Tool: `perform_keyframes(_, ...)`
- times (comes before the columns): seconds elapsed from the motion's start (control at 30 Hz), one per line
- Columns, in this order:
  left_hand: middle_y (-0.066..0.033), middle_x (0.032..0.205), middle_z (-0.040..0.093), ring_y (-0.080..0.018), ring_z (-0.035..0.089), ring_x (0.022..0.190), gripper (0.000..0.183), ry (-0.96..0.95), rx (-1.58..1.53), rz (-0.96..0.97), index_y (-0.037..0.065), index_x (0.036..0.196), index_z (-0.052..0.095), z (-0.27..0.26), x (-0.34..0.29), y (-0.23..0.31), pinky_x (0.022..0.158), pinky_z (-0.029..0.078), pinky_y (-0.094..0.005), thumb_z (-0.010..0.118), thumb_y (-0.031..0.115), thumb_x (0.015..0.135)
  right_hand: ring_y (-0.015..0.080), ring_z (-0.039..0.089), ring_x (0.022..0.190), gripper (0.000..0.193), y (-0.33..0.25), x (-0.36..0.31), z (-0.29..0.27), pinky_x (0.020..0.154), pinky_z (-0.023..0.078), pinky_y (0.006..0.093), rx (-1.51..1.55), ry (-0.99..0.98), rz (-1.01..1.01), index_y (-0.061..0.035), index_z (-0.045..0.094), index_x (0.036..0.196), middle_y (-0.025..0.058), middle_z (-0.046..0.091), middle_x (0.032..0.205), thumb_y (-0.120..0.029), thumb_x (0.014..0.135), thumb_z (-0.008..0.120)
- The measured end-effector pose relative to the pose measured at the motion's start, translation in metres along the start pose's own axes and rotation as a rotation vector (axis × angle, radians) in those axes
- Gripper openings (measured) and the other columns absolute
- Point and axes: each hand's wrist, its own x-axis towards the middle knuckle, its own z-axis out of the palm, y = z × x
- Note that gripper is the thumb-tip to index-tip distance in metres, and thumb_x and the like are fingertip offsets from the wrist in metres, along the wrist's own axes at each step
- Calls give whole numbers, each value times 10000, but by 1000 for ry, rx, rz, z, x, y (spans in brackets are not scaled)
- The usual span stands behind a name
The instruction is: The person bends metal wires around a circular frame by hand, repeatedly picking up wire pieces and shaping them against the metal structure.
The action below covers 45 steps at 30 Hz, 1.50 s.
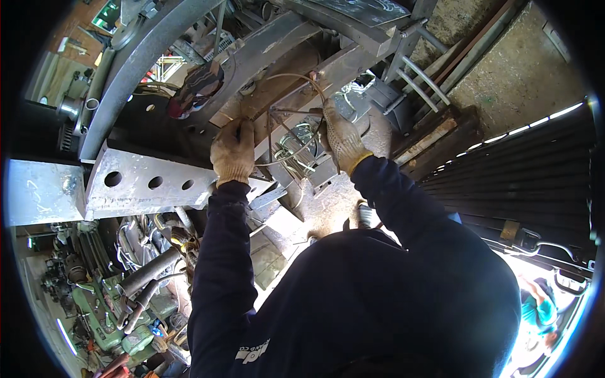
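Both my hands wear tan work gloves with yellow cuffs. My left hand (pixel 233 150) is closed in front of a curved steel beam, and what its fingers hold is hidden. To its right, my right hand (pixel 343 135) is closed around a thin tan cable (pixel 295 75), which arcs up and left from the glove. A lower loop of cable runs between the two hands. Thin rusty rods (pixel 270 135) form a frame between them. Below these lies a tangle of pale cable (pixel 301 159).
A steel plate with round holes (pixel 151 184) juts in at left. Large curved beams (pixel 265 53) arch ahead. A dark patterned cloth item (pixel 196 88) lies on the steel. Green machinery (pixel 94 309) stands lower left, a dark corrugated shutter (pixel 517 173) at right. Another person (pixel 539 312) is at lower right.
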Motion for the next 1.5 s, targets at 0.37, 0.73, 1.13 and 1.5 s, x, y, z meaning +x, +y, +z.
perform_keyframes(0.37,-172,960,720,-368,681,917,350,-17,-8,-31,66,976,736,-4,2,8,834,516,-435,556,359,912,180,667,848,508,-2,-40,17,738,580,325,678,-152,95,-72,639,1165,62,685,996,-530,1014,481)
perform_keyframes(0.73,-167,959,718,-370,675,912,340,-52,47,-28,74,960,734,-1,3,9,835,513,-446,572,365,889,79,507,674,464,1,-34,52,618,490,260,725,82,60,-133,668,1123,-23,552,805,-529,1027,444)
perform_keyframes(1.13,-154,1028,716,-361,672,975,362,-30,30,-85,80,1008,730,2,-1,0,872,511,-435,554,383,921,118,467,460,513,-11,-9,16,419,394,262,226,65,146,-106,644,885,11,534,640,-570,1007,462)
perform_keyframes(1.5,-169,948,721,-357,682,918,336,-66,-2,-57,65,947,742,0,7,9,836,515,-435,592,361,897,99,443,539,565,-16,-20,51,530,425,275,776,85,94,-85,674,936,-41,440,625,-610,986,472)
